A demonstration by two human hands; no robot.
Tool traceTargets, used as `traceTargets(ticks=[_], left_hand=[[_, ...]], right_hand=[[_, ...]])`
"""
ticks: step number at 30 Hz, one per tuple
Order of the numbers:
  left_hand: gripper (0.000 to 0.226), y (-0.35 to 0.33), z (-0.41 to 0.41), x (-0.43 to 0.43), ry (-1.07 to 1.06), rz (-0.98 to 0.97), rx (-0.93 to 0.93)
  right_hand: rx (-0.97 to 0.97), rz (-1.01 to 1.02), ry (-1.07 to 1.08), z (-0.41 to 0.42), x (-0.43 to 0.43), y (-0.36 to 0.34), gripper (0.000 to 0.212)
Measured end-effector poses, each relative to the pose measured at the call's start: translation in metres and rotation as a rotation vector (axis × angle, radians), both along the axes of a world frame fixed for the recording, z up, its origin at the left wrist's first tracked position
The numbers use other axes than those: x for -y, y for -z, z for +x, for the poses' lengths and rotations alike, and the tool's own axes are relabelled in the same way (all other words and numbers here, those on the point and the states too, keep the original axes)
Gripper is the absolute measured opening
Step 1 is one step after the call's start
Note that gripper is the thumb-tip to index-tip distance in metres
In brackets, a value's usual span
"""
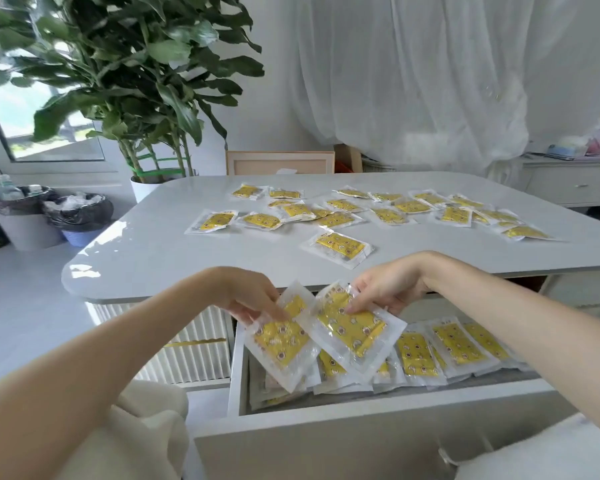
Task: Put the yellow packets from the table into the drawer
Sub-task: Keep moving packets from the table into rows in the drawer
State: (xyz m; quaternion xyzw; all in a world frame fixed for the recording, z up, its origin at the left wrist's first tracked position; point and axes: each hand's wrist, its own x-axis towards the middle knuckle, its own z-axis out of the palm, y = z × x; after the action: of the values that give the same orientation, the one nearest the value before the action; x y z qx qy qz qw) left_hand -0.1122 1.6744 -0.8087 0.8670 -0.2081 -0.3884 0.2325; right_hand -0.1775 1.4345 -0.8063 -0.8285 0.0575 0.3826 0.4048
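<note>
Your left hand point(253, 301) pinches one yellow packet point(280, 344) by its upper end, fingers curled onto it. Your right hand point(388, 291) grips a second packet point(352, 332) in much the same way. Both packets hang over the open drawer point(237, 368), which is pulled out from under the near edge of the table point(153, 244). Each one slopes with its long axis running from upper left down to lower right, and the second packet overlaps the edge of the first.

Below them, the drawer holds a row of packets point(458, 344) leaning along its right part, with more lying flatter under your hands toward the left. The drop spot is therefore straight below you, with your left hand over the drawer's left end and your right hand over its middle. The coming move looks like a short lowering and release, with each packet turned to line up with the stored row.

Many packets are left on the table, spread over its far half from about the middle toward the far right corner. The nearest packet point(340, 245) lies alone, closer to the near edge and just beyond your right hand. Its long axis runs roughly left to right at a slight slant, so your right hand is the nearer one for it. The leftmost packet point(212, 221) suits your left hand better.
</note>
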Motion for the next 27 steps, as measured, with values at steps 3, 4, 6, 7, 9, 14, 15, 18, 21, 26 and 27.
traceTargets(ticks=[3, 4, 6, 7, 9, 14, 15, 18, 21, 26, 27], left_hand=[[0.026, 0.024, -0.004, 0.002, -0.051, 0.065, -0.139], [0.028, 0.032, -0.006, 0.004, -0.075, 0.078, -0.151], [0.033, 0.044, -0.01, 0.009, -0.125, 0.092, -0.113], [0.038, 0.049, -0.012, 0.012, -0.156, 0.083, -0.083], [0.046, 0.057, -0.014, 0.019, -0.215, 0.087, 0.01], [0.059, 0.088, -0.018, 0.028, -0.091, 0.348, 0.458], [0.068, 0.093, -0.021, 0.029, -0.044, 0.389, 0.544], [0.077, 0.094, -0.024, 0.03, 0.095, 0.566, 0.782], [0.065, 0.086, -0.023, 0.032, 0.18, 0.66, 0.798], [0.1, 0.097, -0.037, 0.037, 0.441, 0.587, 0.723], [0.101, 0.1, -0.04, 0.037, 0.51, 0.529, 0.687]], right_hand=[[-0.033, -0.083, 0.044, -0.005, 0.002, 0.026, 0.013], [-0.054, -0.098, 0.058, -0.007, 0.004, 0.035, 0.016], [-0.081, -0.126, 0.088, -0.007, 0.01, 0.05, 0.021], [-0.088, -0.138, 0.115, -0.006, 0.014, 0.058, 0.022], [-0.092, -0.171, 0.161, -0.003, 0.023, 0.073, 0.016], [-0.013, -0.315, 0.299, 0.007, 0.04, 0.095, 0.016], [-0.019, -0.298, 0.336, 0.009, 0.042, 0.098, 0.015], [-0.024, -0.233, 0.413, 0.015, 0.046, 0.106, 0.01], [-0.006, -0.217, 0.446, 0.016, 0.047, 0.108, 0.008], [0.019, -0.208, 0.485, 0.011, 0.043, 0.094, 0.004], [0.028, -0.216, 0.499, 0.01, 0.044, 0.092, 0.005]])
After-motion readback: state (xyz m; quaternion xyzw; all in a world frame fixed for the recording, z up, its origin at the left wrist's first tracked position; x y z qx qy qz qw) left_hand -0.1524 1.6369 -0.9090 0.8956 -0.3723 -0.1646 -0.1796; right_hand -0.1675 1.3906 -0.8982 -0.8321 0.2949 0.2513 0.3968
